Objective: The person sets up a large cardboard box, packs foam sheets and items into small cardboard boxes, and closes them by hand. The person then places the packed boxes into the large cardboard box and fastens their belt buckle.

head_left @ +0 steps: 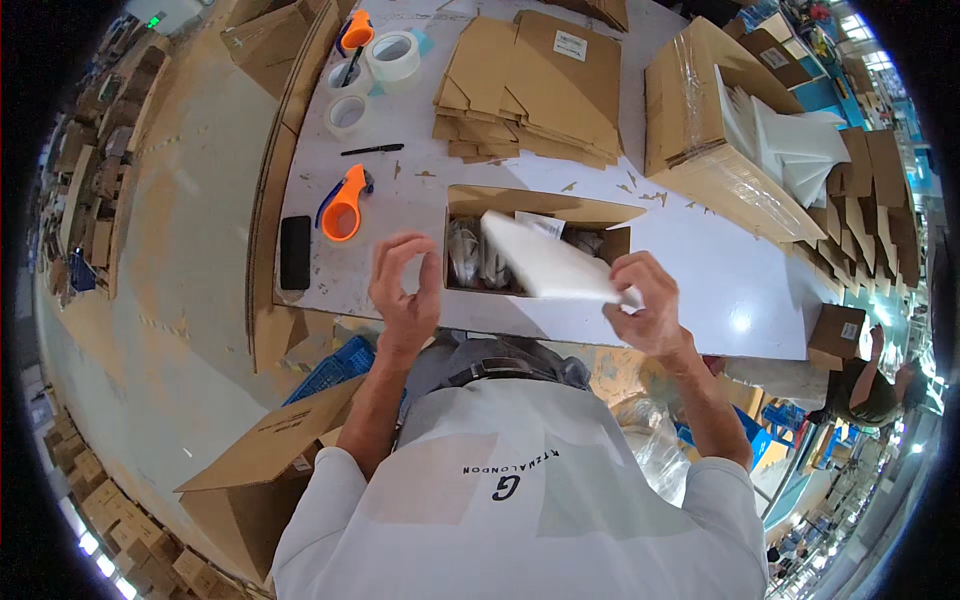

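A thin white sheet (pixel 545 262), likely foam, slants over an open cardboard box (pixel 630 241) on the table, its outline slightly blurred. Thumb and fingers of my right hand (pixel 645 300) pinch the sheet's right corner. My left hand (pixel 405 295) hovers just left of the box, fingers curved and apart from the thumb, with nothing in it. Inside the box lie several clear-bagged items (pixel 464 252) and a white printed paper (pixel 540 225); the sheet hides part of the contents.
Flat cardboard boxes (pixel 560 90) are stacked behind. At right, a large carton (pixel 690 100) holds white sheets (pixel 795 145). To the left lie an orange tape dispenser (pixel 341 215), a black phone (pixel 295 253), a pen (pixel 372 150) and tape rolls (pixel 392 56). An open carton (pixel 240 500) stands below left.
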A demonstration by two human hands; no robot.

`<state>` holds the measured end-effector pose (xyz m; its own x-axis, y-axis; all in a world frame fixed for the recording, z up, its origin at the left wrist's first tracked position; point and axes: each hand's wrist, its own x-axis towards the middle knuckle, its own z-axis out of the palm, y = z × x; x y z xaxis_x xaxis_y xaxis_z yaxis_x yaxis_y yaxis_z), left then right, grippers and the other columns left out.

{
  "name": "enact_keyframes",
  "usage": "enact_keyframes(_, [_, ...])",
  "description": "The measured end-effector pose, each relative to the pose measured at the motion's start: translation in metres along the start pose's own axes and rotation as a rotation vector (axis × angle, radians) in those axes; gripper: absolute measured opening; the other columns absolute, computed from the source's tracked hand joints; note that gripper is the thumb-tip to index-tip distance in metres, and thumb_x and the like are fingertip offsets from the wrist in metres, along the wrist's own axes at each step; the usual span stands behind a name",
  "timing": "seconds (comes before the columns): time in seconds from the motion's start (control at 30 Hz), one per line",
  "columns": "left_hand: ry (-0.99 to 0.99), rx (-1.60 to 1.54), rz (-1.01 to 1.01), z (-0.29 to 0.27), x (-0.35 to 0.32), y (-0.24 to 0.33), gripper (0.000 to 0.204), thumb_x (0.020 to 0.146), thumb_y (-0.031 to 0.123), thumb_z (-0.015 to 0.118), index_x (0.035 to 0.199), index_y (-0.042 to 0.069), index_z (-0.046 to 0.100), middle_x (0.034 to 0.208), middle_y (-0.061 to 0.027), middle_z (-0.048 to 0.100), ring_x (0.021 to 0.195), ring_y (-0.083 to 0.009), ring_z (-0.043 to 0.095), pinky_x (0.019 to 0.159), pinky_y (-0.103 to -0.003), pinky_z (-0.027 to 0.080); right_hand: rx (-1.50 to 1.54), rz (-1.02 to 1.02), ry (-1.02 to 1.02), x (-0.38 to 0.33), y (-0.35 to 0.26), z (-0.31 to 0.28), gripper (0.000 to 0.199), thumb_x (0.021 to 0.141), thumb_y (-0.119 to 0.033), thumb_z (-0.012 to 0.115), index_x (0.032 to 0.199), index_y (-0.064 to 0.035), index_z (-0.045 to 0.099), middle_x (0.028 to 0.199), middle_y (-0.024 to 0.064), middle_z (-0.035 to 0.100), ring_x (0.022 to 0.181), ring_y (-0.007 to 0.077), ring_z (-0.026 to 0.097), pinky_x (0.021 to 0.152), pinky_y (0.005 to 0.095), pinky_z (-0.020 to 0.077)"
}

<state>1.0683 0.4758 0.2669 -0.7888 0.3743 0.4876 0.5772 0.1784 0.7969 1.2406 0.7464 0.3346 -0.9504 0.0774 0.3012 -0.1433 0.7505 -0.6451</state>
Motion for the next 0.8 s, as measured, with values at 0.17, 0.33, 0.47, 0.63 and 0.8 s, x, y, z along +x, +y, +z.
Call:
enact_keyframes(0.17, [-0.274, 0.133, 0.253, 0.075, 0.022, 0.030, 0.037, 0.082, 0.003, 0.068, 0.119, 0.007, 0.064, 0.109, -0.0172, 0.065, 0.081, -0.0315, 0.067, 0.071, -0.040, 0.057, 0.136, 0.188, 0.271, -0.012, 0.018, -0.007, 0.024, 0.070, 0.008, 0.065, 0.087, -0.0052, 0.052, 0.090, 0.0121, 0.061, 0.079, 0.0196, 0.060, 0.071, 0.0310, 0.0493])
enact_keyframes(0.33, [-0.544, 0.448, 0.248, 0.119, 0.015, 0.015, 0.044, 0.081, 0.007, 0.065, 0.124, 0.008, 0.059, 0.102, -0.0173, 0.064, 0.080, -0.0368, 0.068, 0.070, -0.045, 0.058, 0.170, 0.206, 0.295, -0.022, 0.020, -0.008, 0.021, 0.076, 0.005, 0.065, 0.089, -0.0053, 0.052, 0.090, 0.0106, 0.060, 0.081, 0.0182, 0.059, 0.073, 0.0315, 0.0490])
enact_keyframes(0.47, [-0.480, 0.460, 0.234, 0.117, 0.005, -0.001, 0.038, 0.076, 0.005, 0.067, 0.114, 0.009, 0.063, 0.093, -0.0136, 0.066, 0.077, -0.0361, 0.068, 0.066, -0.044, 0.057, 0.179, 0.196, 0.326, -0.027, 0.024, -0.004, 0.022, 0.077, 0.005, 0.066, 0.089, -0.0057, 0.052, 0.089, 0.0106, 0.060, 0.079, 0.0181, 0.058, 0.071, 0.0320, 0.0493])
enact_keyframes(0.63, [-0.303, 0.336, 0.197, 0.094, -0.007, 0.006, 0.023, 0.075, 0.002, 0.061, 0.097, 0.007, 0.065, 0.083, -0.0099, 0.064, 0.075, -0.0333, 0.067, 0.069, -0.044, 0.056, 0.104, 0.100, 0.309, -0.020, 0.010, -0.001, 0.028, 0.069, 0.007, 0.066, 0.089, -0.0063, 0.052, 0.090, 0.0132, 0.058, 0.076, 0.0248, 0.059, 0.067, 0.0333, 0.0497])
enact_keyframes(0.8, [-0.553, 0.401, 0.091, 0.075, -0.031, 0.008, 0.026, 0.074, -0.006, 0.060, 0.099, 0.000, 0.064, 0.089, -0.0189, 0.068, 0.079, -0.0386, 0.066, 0.067, -0.044, 0.056, 0.032, -0.033, 0.126, -0.013, 0.018, 0.034, 0.034, 0.059, 0.007, 0.070, 0.086, -0.0058, 0.051, 0.087, 0.0125, 0.054, 0.075, 0.0315, 0.056, 0.062, 0.0399, 0.0486])
